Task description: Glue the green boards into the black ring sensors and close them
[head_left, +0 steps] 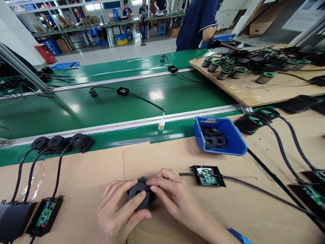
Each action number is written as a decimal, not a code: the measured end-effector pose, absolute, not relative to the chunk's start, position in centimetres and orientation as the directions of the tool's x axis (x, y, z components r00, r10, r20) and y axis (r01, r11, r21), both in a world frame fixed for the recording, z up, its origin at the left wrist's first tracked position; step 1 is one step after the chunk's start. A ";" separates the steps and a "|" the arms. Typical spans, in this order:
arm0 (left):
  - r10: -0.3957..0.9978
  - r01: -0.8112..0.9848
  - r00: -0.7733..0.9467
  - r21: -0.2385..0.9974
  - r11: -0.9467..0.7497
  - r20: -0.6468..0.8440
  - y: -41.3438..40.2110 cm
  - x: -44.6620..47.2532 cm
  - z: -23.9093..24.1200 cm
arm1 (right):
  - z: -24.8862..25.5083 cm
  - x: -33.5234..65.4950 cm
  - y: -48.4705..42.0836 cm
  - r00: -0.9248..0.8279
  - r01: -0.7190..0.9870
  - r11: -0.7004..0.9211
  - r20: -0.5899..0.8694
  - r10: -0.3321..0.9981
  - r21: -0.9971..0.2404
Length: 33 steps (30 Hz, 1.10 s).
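A black round housing with a flat black ring cap on top sits low on the cardboard. My left hand is closed around it, thumb and fingers pressing on the cap. At the cap's right edge my right hand pinches the black cable close to the housing; its fingers hide most of that spot. Farther right the cable comes out from behind this hand and runs to an open black box holding a green circuit board.
A blue bin of black rings stands behind the box. Glue bottle on the green ledge. Left: several black housings cabled to boxes. Right: wired housings, a board of metal cylinders. A person stands beyond.
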<state>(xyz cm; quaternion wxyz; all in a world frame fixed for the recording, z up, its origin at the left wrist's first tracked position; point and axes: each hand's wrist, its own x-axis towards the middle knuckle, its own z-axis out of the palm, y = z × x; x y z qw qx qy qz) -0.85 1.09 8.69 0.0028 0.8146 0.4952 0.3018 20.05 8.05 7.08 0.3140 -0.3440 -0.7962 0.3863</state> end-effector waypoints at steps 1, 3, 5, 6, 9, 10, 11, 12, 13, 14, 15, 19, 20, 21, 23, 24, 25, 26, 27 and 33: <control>0.808 0.807 0.328 0.300 -0.509 0.490 1.1 -0.8 8.6 | 7.1 20.0 8.1 -0.565 0.307 0.467 0.236 0.791 -0.830; 0.809 0.812 0.324 0.294 -0.504 0.490 1.1 -0.8 8.5 | 7.0 20.0 8.1 -0.562 0.309 0.471 0.241 0.791 -0.826; 0.806 0.818 0.326 0.279 -0.502 0.494 1.0 -0.8 8.4 | 7.0 20.0 8.1 -0.560 0.309 0.476 0.248 0.791 -0.823; 0.805 0.821 0.332 0.269 -0.503 0.492 1.0 -0.7 8.4 | 7.0 20.0 8.1 -0.559 0.307 0.479 0.251 0.790 -0.823; 0.795 0.822 0.355 0.241 -0.516 0.492 0.9 -0.6 8.6 | 7.2 20.0 8.1 -0.556 0.299 0.480 0.259 0.790 -0.825; 0.788 0.822 0.357 0.232 -0.520 0.501 0.8 -0.6 8.7 | 7.4 20.0 8.1 -0.557 0.298 0.477 0.255 0.790 -0.827; 0.780 0.823 0.357 0.222 -0.523 0.514 0.8 -0.5 8.7 | 7.5 20.0 8.1 -0.560 0.299 0.473 0.249 0.790 -0.829; 0.769 0.821 0.363 0.209 -0.531 0.526 0.8 -0.5 8.8 | 7.6 20.0 8.0 -0.564 0.299 0.470 0.244 0.789 -0.831; 0.756 0.820 0.367 0.194 -0.538 0.542 0.8 -0.4 8.8 | 7.7 20.0 8.0 -0.566 0.299 0.467 0.239 0.789 -0.832; 0.745 0.820 0.372 0.180 -0.544 0.554 0.8 -0.4 8.9 | 7.7 20.1 8.0 -0.567 0.297 0.465 0.238 0.789 -0.834; 0.736 0.819 0.377 0.169 -0.548 0.562 0.8 -0.3 8.9 | 7.8 20.1 7.9 -0.566 0.296 0.467 0.241 0.789 -0.834; 0.728 0.825 0.390 0.138 -0.548 0.564 0.7 -0.3 8.7 | 7.9 20.1 7.9 -0.566 0.301 0.474 0.245 0.787 -0.827; 0.727 0.826 0.397 0.127 -0.549 0.560 0.7 -0.3 8.7 | 7.9 20.0 8.0 -0.564 0.302 0.480 0.251 0.786 -0.823; 0.725 0.828 0.402 0.116 -0.548 0.560 0.7 -0.3 8.7 | 7.8 20.0 8.0 -0.562 0.303 0.486 0.258 0.786 -0.820; 0.719 0.832 0.415 0.086 -0.548 0.558 0.6 -0.2 8.7 | 7.8 20.0 8.0 -0.557 0.302 0.494 0.269 0.785 -0.816; 0.719 0.833 0.425 0.072 -0.548 0.551 0.6 -0.2 8.7 | 7.7 20.0 7.9 -0.555 0.301 0.496 0.273 0.786 -0.815; 0.717 0.833 0.435 0.059 -0.550 0.545 0.7 -0.1 8.7 | 7.6 20.0 7.9 -0.553 0.300 0.500 0.278 0.785 -0.812; 0.715 0.832 0.444 0.049 -0.553 0.540 0.7 -0.1 8.7 | 7.5 20.0 7.9 -0.551 0.301 0.506 0.286 0.784 -0.808; 0.711 0.828 0.453 0.041 -0.559 0.538 0.7 -0.2 8.7 | 7.4 20.1 7.9 -0.549 0.303 0.517 0.297 0.781 -0.801; 0.713 0.836 0.461 0.011 -0.549 0.528 0.9 0.0 8.6 | 7.5 20.3 8.3 -0.582 0.304 0.560 0.315 0.750 -0.771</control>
